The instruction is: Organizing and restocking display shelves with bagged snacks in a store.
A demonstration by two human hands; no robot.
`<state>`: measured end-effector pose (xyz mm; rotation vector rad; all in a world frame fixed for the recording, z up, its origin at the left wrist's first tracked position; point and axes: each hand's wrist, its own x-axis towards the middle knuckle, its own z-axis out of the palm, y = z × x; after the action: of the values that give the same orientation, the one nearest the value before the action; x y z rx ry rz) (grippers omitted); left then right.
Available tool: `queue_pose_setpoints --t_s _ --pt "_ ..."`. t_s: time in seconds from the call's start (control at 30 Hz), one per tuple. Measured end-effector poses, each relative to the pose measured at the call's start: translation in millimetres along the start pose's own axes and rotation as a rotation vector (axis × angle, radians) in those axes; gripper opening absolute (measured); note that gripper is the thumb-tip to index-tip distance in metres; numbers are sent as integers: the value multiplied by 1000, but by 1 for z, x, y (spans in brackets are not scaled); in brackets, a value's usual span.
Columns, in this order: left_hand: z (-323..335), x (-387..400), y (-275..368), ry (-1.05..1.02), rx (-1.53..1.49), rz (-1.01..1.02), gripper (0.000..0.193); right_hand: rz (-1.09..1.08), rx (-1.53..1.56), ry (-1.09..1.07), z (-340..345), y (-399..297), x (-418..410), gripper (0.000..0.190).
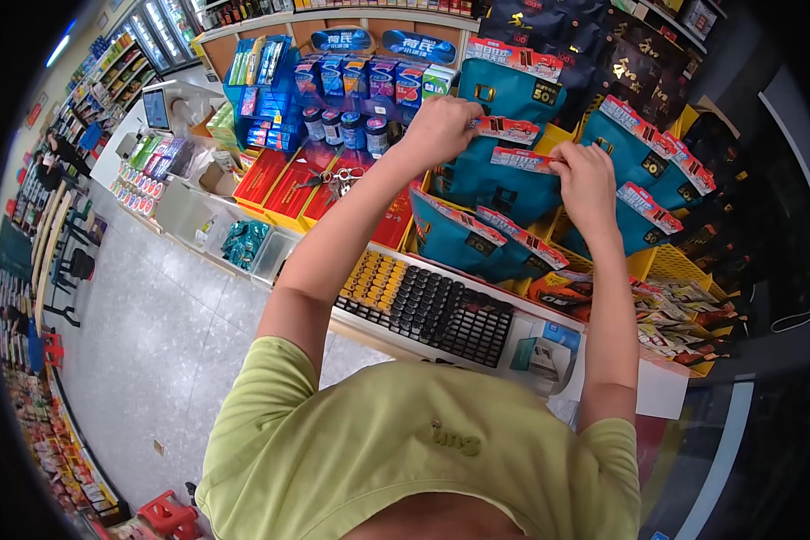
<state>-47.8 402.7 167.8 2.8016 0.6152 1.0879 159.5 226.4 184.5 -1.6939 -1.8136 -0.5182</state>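
Observation:
My left hand (445, 125) has its fingers closed at the left end of a red printed header strip on a teal pouch (476, 150). Lower and to the right, my right hand (586, 182) pinches the right corner of the red header on another teal pouch (506, 192), which overlaps the first. Both pouches stand upright in a yellow divided rack (557, 138). Behind them is a larger teal pouch (509, 84) with a similar red strip. Two more teal pouches (445, 226) lean at the front, nearest my body. My left thumb is mostly hidden.
Blue gum racks (270, 101) and red boxes (270, 179) with keys (341, 179) on top stand left. A tray of yellow and black small items (418, 304) lies before me. More teal pouches (641, 145) and snack packets (675, 310) fill the right. People (57, 162) are far left.

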Motion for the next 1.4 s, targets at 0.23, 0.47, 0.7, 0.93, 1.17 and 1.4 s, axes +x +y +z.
queue_pose_setpoints --t_s 0.23,0.47,0.7,0.93,1.17,1.4 --pt "-12 1 -1 -50 -34 -63 22 97 35 -4 -11 -3 2 8" --pt "-7 6 6 -57 -69 13 24 134 13 20 -7 -6 -1 9" --pt "-3 2 1 -28 -84 5 22 153 -12 3 2 -4 -11 9" --pt "-10 -1 0 -52 -102 30 22 158 32 -20 -2 -4 -11 10" --pt "-7 -3 2 -1 -130 101 20 161 -13 23 2 -7 -12 9" --pt "-6 -10 9 14 98 17 26 175 -19 -26 4 -5 -12 10"
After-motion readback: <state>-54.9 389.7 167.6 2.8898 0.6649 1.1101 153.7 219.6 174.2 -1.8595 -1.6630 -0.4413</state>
